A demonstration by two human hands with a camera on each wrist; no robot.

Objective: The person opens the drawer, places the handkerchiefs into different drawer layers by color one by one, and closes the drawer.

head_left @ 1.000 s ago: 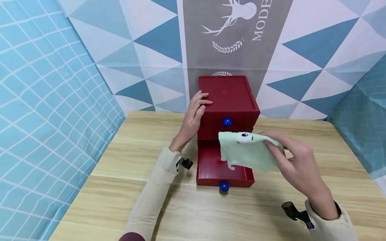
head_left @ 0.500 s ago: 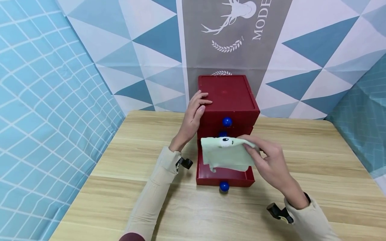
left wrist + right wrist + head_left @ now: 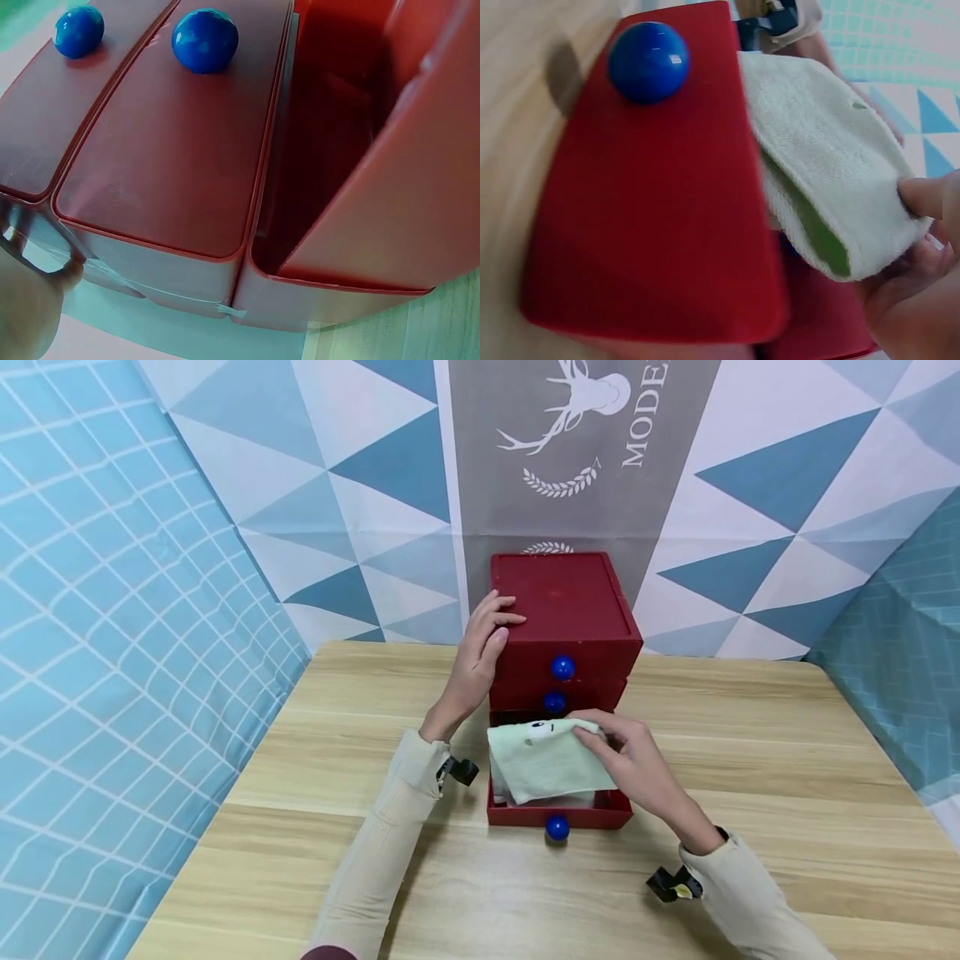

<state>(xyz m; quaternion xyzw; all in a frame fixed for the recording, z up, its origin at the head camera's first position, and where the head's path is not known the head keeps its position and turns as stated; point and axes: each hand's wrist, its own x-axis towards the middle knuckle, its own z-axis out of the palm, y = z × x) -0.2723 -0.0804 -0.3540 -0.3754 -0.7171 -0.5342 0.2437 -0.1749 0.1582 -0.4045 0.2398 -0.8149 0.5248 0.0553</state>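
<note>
A dark red cabinet (image 3: 558, 597) of stacked drawers with blue round knobs stands at the back of the table. Its bottom drawer (image 3: 558, 817) is pulled out. My left hand (image 3: 474, 664) rests on the cabinet's upper left side, fingers over the top edge. Between thumb and fingers, my right hand (image 3: 633, 760) pinches the right end of a folded pale green towel (image 3: 551, 764) with an embroidered eye. The towel lies over the pulled-out drawer, its lower part dipping inside. From the right wrist, the towel (image 3: 825, 150) shows just behind the red drawer front (image 3: 660, 210).
The upper drawers, with blue knobs (image 3: 563, 667), are pushed in. A wooden table (image 3: 360, 710) carries the cabinet, and a patterned cloth wall (image 3: 375, 510) hangs right behind it. Black wrist camera mounts (image 3: 675, 885) stick out from the sleeves.
My right hand has moved left and down, bringing the towel from the drawer's right side over and into the drawer. The left hand keeps its place on the cabinet.
</note>
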